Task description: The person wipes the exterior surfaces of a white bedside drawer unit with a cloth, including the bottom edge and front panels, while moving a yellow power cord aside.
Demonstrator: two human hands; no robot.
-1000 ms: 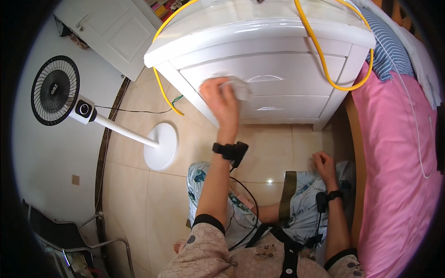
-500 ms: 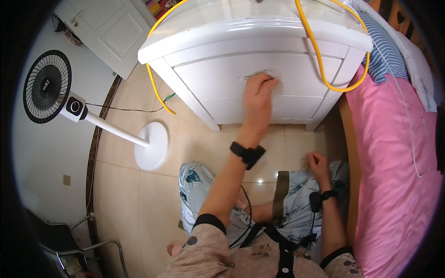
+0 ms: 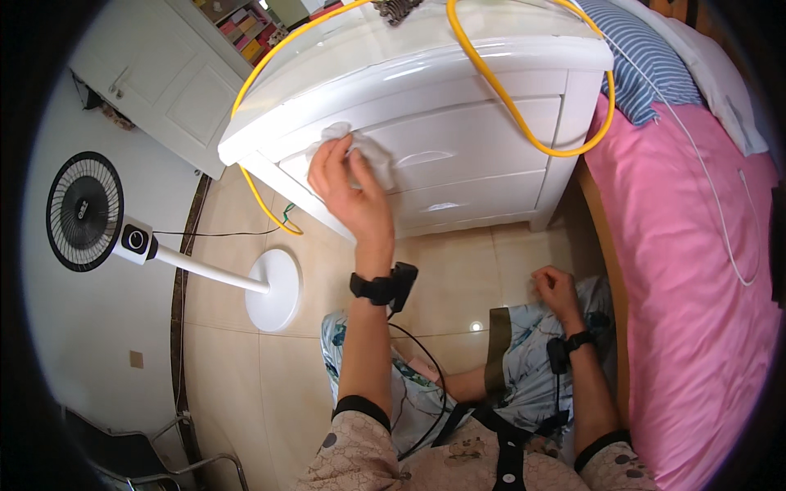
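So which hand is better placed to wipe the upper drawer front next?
Your left, I'd say: the left hand holds the white cloth at the upper drawer front, while the right hand is farther back near the bed, loosely curled, no cloth showing.

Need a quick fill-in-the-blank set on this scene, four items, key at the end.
1. The cloth under the left hand is colored ____.
2. The thick cord looping down the front of the cabinet is colored ____.
3. Of the fan and the bed, the right hand is nearer the ____.
4. The pillow with white stripes is otherwise ____.

Missing words: white; yellow; bed; blue
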